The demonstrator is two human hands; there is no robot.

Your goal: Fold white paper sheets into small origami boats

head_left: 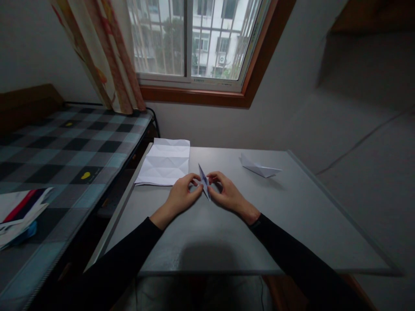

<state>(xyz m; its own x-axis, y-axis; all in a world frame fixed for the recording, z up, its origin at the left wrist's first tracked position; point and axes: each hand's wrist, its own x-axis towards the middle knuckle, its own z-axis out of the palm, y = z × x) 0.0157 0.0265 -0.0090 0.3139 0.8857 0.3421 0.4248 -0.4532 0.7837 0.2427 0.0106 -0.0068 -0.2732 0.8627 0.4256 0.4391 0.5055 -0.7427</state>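
Observation:
Between my two hands, above the middle of the table, a small piece of folded paper stands on edge, narrow and pointed at both ends. My left hand pinches it from the left with thumb and fingers. From the right side, my right hand grips the same paper, its fingers curled. To the right lies a finished-looking folded paper boat, apart from both hands. Creased white sheets lie stacked at the table's back left corner, just beyond my left hand.
The pale table reaches to the wall under a barred window. A bed with a checked cover runs along its left side, with printed papers on it. A patterned curtain hangs behind the bed.

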